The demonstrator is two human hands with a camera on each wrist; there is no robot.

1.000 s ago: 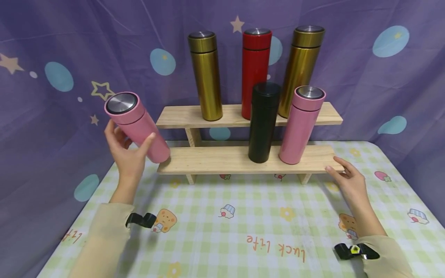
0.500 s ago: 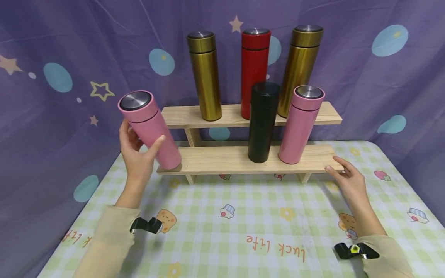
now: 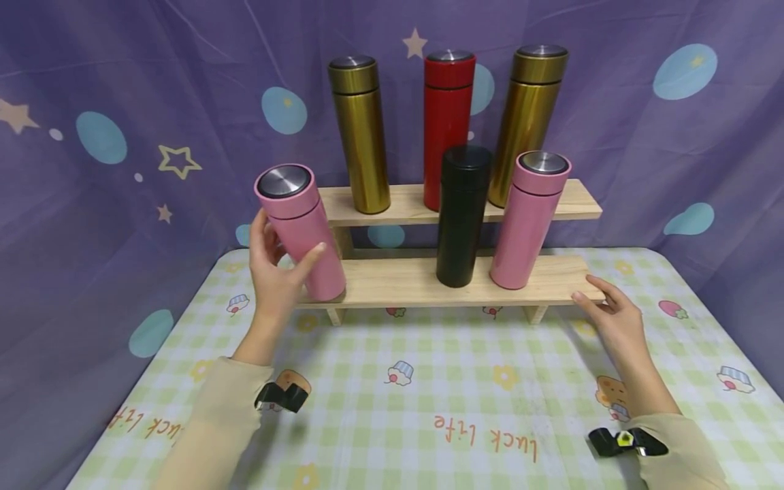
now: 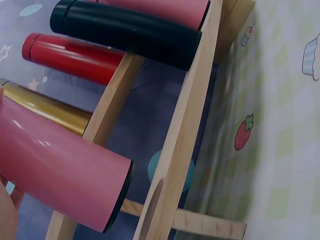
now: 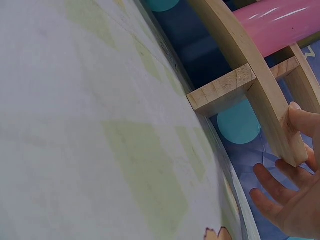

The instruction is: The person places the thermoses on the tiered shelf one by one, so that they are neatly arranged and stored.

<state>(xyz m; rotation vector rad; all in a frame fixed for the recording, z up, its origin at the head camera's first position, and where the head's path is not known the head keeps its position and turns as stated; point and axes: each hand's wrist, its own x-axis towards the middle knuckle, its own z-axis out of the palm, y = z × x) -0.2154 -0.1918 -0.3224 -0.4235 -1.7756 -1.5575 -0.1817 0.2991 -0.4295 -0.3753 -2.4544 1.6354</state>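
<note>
My left hand [image 3: 272, 289] grips a pink thermos bottle [image 3: 303, 238] with a steel-topped lid, thumb across its front. The bottle leans slightly left over the left end of the lower wooden shelf [image 3: 392, 282]. In the left wrist view, a gap shows between the base of this pink thermos [image 4: 65, 170] and the board. At the other end, my right hand [image 3: 618, 327] pinches the corner of the lower shelf; its thumb lies on the board's top in the right wrist view. A black thermos [image 3: 459, 224] and a second pink thermos [image 3: 528, 235] stand on that shelf.
On the upper shelf [image 3: 407, 197] stand a gold thermos [image 3: 363, 143], a red thermos [image 3: 447, 129] and another gold thermos [image 3: 531, 122]. The two-tier rack rests on a checked tablecloth [image 3: 453, 381]. A purple curtain [image 3: 202, 82] hangs behind.
My left hand has carried the pink thermos rightward, from beyond the lower shelf's left end to over the board, and it leans less. My right hand keeps its place on the shelf corner.
</note>
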